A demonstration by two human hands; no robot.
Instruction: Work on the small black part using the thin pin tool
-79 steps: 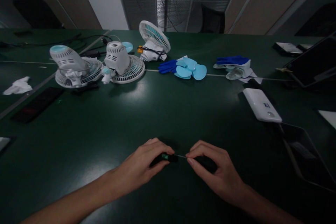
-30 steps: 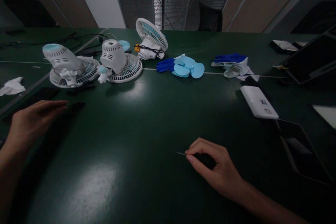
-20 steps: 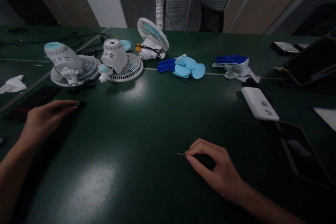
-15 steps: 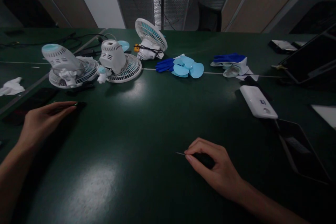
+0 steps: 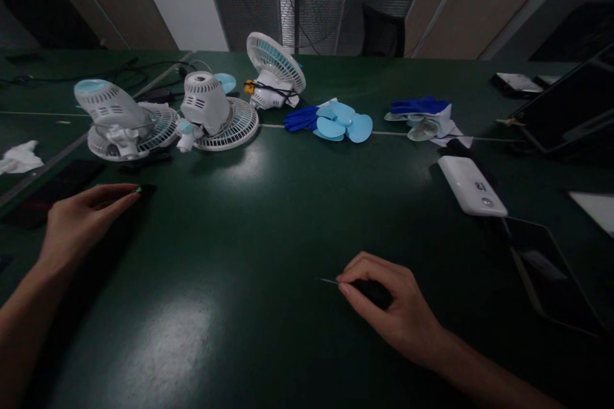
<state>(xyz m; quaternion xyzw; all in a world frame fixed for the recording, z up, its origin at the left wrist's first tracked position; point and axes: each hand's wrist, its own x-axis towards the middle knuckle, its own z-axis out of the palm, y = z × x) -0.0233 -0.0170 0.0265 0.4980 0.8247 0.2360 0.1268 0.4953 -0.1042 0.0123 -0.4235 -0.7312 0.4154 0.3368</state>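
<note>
While the person's left hand [image 5: 84,223] lies stretched out low over the dark green bench [image 5: 288,204] at the near left, its fingers run long and close together, with forefinger and thumb tips meeting at the near end of a small dark piece [image 5: 146,189] marked with a green spot; whether they pinch it or merely touch it cannot be told in the dim light. The right hand [image 5: 391,310], well apart at the near centre-right, is curled on the bench with its fingers pressed around a dark tool [image 5: 371,293], whose thin metal shaft [image 5: 327,281] pokes out leftward past the fingertips, low above the bench. Farther back, two small white fans lie face down side by side, the left fan [image 5: 119,118] near the dark piece and the middle fan [image 5: 215,112] just beside it, while a third fan [image 5: 274,73] sits tilted behind them. A loose light-blue fan blade [image 5: 343,124] rests against a blue glove [image 5: 300,119], and a second blue glove [image 5: 419,105] lies to the right on white scraps. A white power bank [image 5: 471,185] and a dark tablet [image 5: 551,275] sit on the right side, and a crumpled tissue [image 5: 19,158] lies at the far left.
</note>
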